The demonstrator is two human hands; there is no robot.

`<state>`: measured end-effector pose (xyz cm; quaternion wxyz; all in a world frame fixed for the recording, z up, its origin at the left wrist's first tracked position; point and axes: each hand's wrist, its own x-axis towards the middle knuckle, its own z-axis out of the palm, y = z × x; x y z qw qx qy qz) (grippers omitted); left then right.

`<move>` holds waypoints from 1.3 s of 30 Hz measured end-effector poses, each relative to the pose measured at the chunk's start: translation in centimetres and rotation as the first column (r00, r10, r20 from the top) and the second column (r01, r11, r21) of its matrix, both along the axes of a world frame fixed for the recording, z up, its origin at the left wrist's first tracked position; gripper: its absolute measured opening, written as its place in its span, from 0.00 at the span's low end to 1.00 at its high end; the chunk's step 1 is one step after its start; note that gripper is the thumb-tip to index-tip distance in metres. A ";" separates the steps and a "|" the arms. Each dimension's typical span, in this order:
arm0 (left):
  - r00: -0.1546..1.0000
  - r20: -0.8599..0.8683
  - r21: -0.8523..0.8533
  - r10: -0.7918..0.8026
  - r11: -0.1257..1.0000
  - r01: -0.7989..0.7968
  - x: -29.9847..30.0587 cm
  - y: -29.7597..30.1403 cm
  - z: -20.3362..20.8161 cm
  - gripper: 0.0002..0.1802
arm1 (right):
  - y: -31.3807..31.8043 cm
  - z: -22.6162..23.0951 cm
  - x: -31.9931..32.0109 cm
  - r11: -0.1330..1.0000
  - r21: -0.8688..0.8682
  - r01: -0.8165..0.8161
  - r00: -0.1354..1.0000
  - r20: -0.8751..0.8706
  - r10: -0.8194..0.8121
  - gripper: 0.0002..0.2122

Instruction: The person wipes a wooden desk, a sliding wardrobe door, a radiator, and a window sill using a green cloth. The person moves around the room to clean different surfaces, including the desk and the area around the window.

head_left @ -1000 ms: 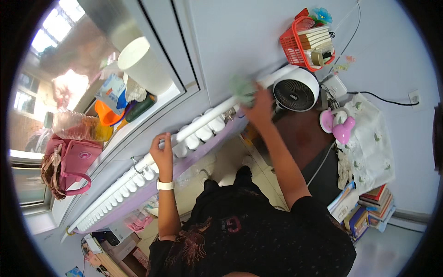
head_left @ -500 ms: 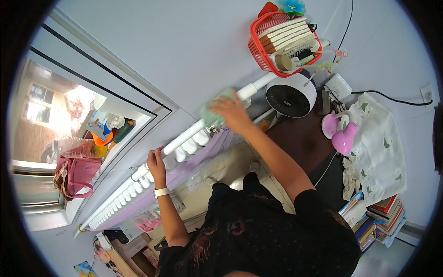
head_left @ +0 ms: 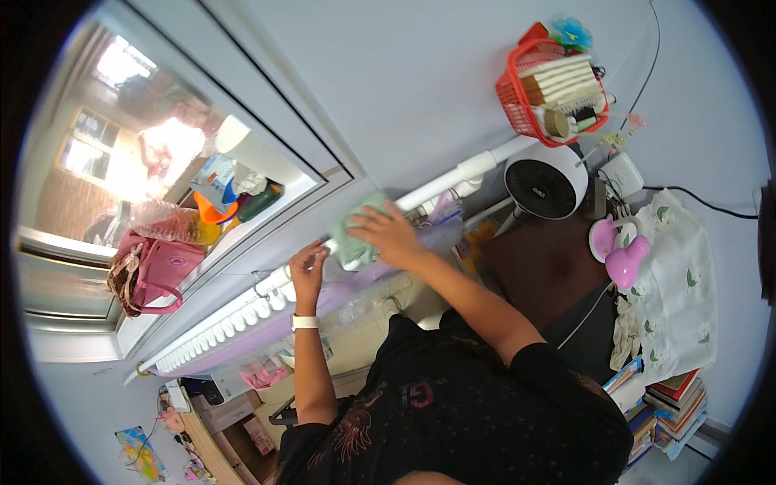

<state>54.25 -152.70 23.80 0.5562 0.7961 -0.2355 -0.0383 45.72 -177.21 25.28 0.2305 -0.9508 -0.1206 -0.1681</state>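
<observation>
A white pipe (head_left: 428, 187) runs slantwise along the wall, above a white ribbed radiator (head_left: 234, 322). My right hand (head_left: 386, 236) lies over a light green cloth (head_left: 353, 249) and presses it onto the pipe, with the fingers stretched across it. Just to the left, my left hand (head_left: 306, 268) is curled over the same pipe, and its fingertips are partly hidden. Only a small gap separates this hand from the cloth. Part of the pipe is covered by the cloth and both hands.
A red basket (head_left: 517, 101) of books and small items stands above a round fan (head_left: 540, 187) at the right. A pink lamp (head_left: 626, 263) sits on the dark table (head_left: 529, 263). On the windowsill at left are a pink handbag (head_left: 166, 271) and a plastic bottle (head_left: 166, 220).
My right hand and the green cloth have slid down-left along the pipe, closer to my left hand. The whole view has shifted a little.
</observation>
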 end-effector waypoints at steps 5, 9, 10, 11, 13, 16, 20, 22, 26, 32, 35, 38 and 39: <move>0.995 0.102 0.144 0.023 0.989 -0.038 -0.5 -0.2 1.3 0.06 | -5.2 0.1 -0.1 0.889 0.073 0.451 0.890 0.028 -0.454 0.33; 0.920 0.392 0.133 -0.014 0.990 -0.041 -1.4 0.6 1.6 0.04 | 2.4 -0.5 1.3 0.934 0.004 0.358 0.934 0.003 -0.358 0.35; 0.894 0.449 0.125 0.010 0.989 -0.074 -2.1 1.1 1.2 0.05 | 5.4 -0.6 1.7 0.954 -0.026 0.299 0.953 -0.035 -0.299 0.36; 0.864 0.503 0.118 0.034 0.987 -0.107 -2.9 1.8 0.8 0.05 | 8.5 -0.4 2.2 0.975 -0.029 0.222 0.974 -0.037 -0.223 0.36; 0.900 0.402 0.113 0.169 0.966 -0.232 -5.5 3.7 -0.4 0.06 | 13.9 -0.6 3.1 0.987 0.135 0.091 0.995 0.036 -0.097 0.35; 0.961 0.260 0.274 -0.092 0.961 0.018 -7.7 9.6 -6.7 0.05 | 19.3 -0.1 4.6 0.999 0.044 -0.029 0.999 0.043 0.028 0.33; 0.946 -0.321 0.470 -0.055 0.858 0.209 -12.4 17.0 -16.4 0.15 | 18.4 0.8 5.5 0.989 -0.035 -0.147 0.988 0.048 0.149 0.28; 0.692 -0.715 0.373 0.097 0.891 0.260 -14.8 24.0 -25.3 0.21 | 13.8 -0.2 5.1 0.986 -0.062 -0.157 0.985 0.056 0.160 0.30; 0.414 -0.821 0.445 0.393 0.895 0.033 -15.3 28.1 -29.4 0.18 | 0.4 0.9 0.6 0.967 0.090 0.237 0.969 0.055 -0.242 0.25; 0.445 -0.884 0.173 0.143 0.985 0.026 -13.9 25.2 -30.0 0.18 | 3.7 -0.4 1.8 0.850 0.036 0.526 0.841 0.125 -0.526 0.29; 0.602 -0.795 0.272 0.074 0.931 0.244 -12.8 24.5 -30.1 0.20 | 14.8 -1.3 3.6 0.927 0.188 0.325 0.920 0.165 -0.356 0.29; 0.707 -0.703 0.389 0.079 0.874 0.290 -12.8 26.7 -32.1 0.18 | 26.1 0.7 5.2 0.967 0.239 -0.082 0.993 -0.060 0.099 0.38; 0.661 -0.743 0.398 0.107 0.865 0.307 -12.7 26.6 -31.8 0.18 | 28.2 -0.4 5.8 0.966 0.206 -0.157 0.987 0.003 0.160 0.39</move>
